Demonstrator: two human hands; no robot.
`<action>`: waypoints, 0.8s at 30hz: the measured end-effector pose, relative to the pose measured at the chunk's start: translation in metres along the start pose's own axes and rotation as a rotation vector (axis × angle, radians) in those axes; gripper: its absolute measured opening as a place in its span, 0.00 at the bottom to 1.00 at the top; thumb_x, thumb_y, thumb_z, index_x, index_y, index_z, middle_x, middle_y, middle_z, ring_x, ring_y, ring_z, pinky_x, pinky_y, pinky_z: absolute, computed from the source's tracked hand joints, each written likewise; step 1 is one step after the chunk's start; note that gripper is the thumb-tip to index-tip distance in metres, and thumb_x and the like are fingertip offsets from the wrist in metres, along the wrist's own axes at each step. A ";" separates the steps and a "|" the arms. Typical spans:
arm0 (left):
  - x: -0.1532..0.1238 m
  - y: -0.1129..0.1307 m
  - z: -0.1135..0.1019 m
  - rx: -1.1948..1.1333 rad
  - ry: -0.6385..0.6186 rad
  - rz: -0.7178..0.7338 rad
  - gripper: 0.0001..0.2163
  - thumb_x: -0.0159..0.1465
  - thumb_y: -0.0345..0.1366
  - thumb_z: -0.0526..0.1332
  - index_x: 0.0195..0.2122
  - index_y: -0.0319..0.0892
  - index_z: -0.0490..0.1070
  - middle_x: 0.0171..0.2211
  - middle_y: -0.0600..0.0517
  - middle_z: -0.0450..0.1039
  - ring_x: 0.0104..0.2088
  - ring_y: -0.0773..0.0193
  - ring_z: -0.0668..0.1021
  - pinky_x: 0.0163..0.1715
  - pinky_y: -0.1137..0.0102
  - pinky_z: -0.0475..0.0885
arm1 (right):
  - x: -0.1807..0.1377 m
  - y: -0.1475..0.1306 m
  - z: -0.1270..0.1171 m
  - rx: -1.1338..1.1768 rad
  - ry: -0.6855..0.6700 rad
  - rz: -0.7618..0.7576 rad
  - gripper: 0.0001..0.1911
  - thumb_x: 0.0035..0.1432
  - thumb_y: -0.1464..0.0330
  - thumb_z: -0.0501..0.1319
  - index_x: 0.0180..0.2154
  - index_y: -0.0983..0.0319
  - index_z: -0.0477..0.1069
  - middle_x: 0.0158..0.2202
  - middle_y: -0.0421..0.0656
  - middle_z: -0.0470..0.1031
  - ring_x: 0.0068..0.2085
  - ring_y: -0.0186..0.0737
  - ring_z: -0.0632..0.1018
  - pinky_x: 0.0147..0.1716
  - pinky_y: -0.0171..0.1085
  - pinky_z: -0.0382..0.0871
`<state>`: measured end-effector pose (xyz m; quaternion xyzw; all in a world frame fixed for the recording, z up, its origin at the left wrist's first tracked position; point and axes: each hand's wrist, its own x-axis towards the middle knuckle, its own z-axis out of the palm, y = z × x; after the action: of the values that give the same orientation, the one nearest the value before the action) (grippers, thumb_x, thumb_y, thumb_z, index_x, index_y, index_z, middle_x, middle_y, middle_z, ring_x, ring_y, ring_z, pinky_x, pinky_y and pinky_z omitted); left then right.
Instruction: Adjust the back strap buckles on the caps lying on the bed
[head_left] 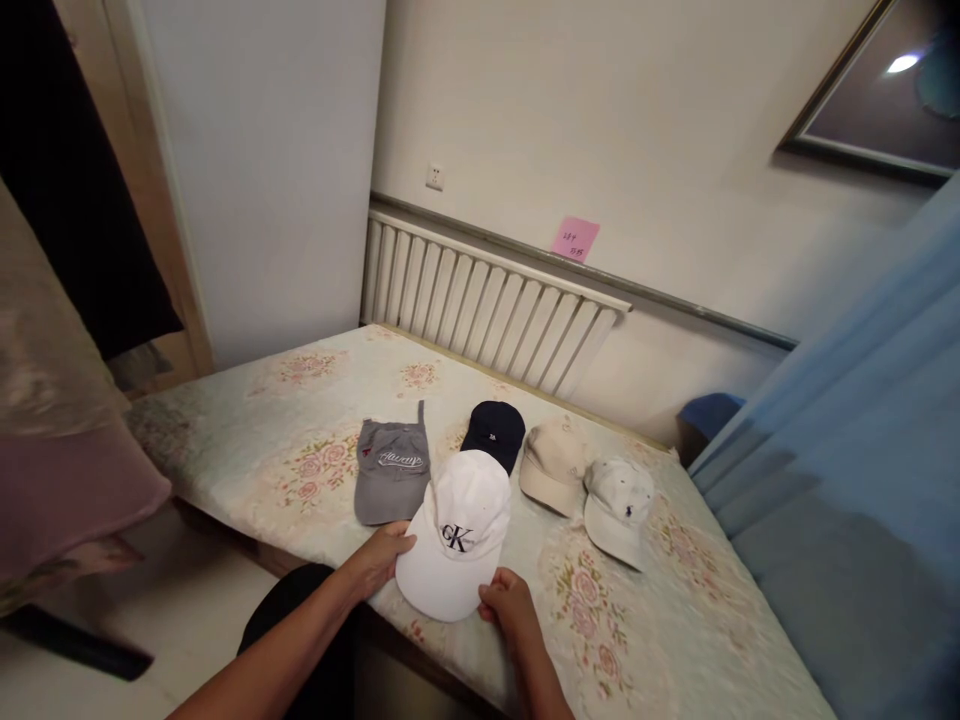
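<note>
A white cap with a black logo lies near the bed's front edge. My left hand grips the left side of its brim, and my right hand pinches the brim's right front edge. Behind it lie a grey cap with script lettering, a dark navy cap, a beige cap and a white cap with a small dark emblem, in a rough row.
The caps rest on a bed with a floral cover. A white radiator runs along the wall behind. A blue curtain hangs at the right; a pink pillow is at the left.
</note>
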<state>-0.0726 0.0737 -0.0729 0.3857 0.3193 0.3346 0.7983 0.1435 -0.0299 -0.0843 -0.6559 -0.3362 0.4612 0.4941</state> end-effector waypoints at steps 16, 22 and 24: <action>-0.006 0.000 0.002 0.069 0.149 0.050 0.20 0.41 0.40 0.70 0.34 0.35 0.72 0.25 0.50 0.76 0.26 0.61 0.76 0.29 0.69 0.67 | -0.006 -0.008 0.004 0.019 0.013 0.030 0.10 0.34 0.70 0.60 0.17 0.58 0.57 0.09 0.30 0.59 0.14 0.31 0.64 0.16 0.31 0.54; -0.007 0.006 0.016 0.051 0.067 0.059 0.23 0.40 0.43 0.71 0.37 0.36 0.72 0.30 0.48 0.77 0.29 0.60 0.76 0.31 0.69 0.68 | -0.012 -0.011 -0.012 0.112 0.012 0.001 0.09 0.35 0.66 0.62 0.23 0.61 0.66 0.14 0.32 0.64 0.18 0.31 0.67 0.18 0.30 0.56; -0.004 0.007 0.027 0.054 0.038 0.053 0.24 0.40 0.43 0.71 0.38 0.37 0.72 0.31 0.48 0.77 0.30 0.60 0.76 0.32 0.68 0.68 | -0.017 -0.013 -0.023 0.135 0.016 -0.021 0.10 0.35 0.65 0.63 0.25 0.62 0.67 0.15 0.33 0.65 0.18 0.31 0.67 0.18 0.30 0.55</action>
<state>-0.0568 0.0631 -0.0527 0.4088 0.3330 0.3540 0.7724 0.1598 -0.0489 -0.0650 -0.6212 -0.3071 0.4722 0.5448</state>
